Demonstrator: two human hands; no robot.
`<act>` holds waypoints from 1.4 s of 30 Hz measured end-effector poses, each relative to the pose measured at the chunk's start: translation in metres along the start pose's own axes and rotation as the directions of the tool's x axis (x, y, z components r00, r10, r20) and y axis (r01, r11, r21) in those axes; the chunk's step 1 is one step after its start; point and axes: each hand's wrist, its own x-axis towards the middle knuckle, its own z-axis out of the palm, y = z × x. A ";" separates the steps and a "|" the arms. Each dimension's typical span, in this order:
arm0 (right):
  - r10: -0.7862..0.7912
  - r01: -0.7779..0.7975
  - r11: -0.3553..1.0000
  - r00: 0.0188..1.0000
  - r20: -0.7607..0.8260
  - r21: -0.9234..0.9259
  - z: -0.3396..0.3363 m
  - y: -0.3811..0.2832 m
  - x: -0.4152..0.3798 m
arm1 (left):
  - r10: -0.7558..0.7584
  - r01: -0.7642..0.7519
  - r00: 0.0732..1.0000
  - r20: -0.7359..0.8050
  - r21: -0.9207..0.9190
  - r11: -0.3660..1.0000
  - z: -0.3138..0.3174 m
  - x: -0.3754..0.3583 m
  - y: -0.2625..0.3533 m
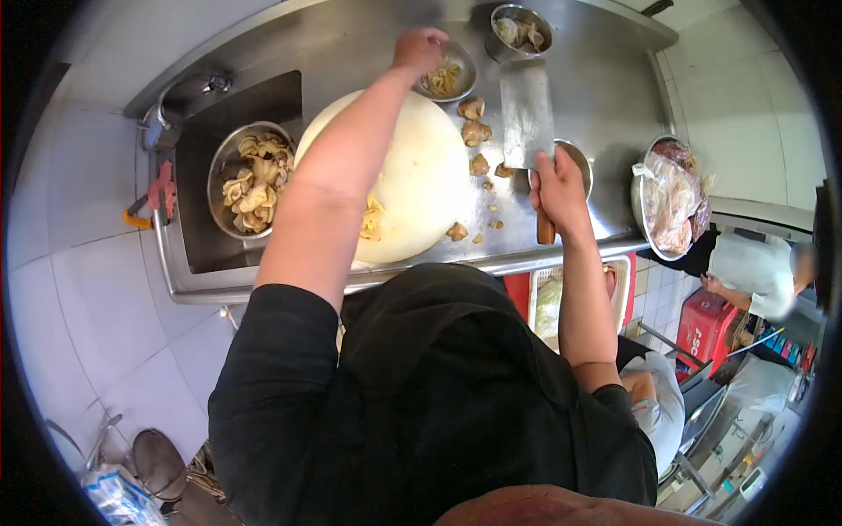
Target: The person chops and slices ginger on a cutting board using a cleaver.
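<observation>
My right hand (561, 188) grips the wooden handle of a cleaver (527, 110), its broad blade lying over the counter and pointing away from me. My left hand (419, 51) reaches across a round white chopping board (430, 175) to the left rim of a metal bowl (458, 88) with yellowish cut pieces inside. Its fingers look curled; what they hold is hidden. Yellow slices (372, 219) lie on the board, partly behind my left forearm. Brownish lumps (476, 133) lie on the counter between board and cleaver. Another round metal container (574, 167) is partly behind my right hand.
A basin of mushroom-like pieces (254, 180) sits in the sink (197, 245). A metal pot (521, 33) stands at the back. At right is a basin of bagged meat (674, 197). Below the counter is a white basket (621, 289). Other people (756, 273) are at lower right.
</observation>
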 end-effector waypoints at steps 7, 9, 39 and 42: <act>0.088 -0.090 0.995 0.995 0.054 0.049 -0.004 0.041 -0.049 | 0.123 -0.136 0.985 -0.124 -0.096 0.986 -0.071 -0.052 0.007; 0.081 -0.080 0.997 0.994 0.072 -0.005 0.002 0.045 -0.066 | 0.002 -0.001 1.000 0.010 -0.067 0.998 -0.094 -0.098 0.016; -0.200 0.370 0.649 0.926 0.320 -0.665 0.062 0.071 -0.143 | 0.196 -0.200 0.976 0.094 0.037 0.979 0.004 -0.325 -0.012; -0.173 0.360 0.636 0.929 0.328 -0.683 0.063 0.065 -0.149 | 0.249 -0.255 0.965 0.083 0.070 0.964 0.003 -0.325 -0.009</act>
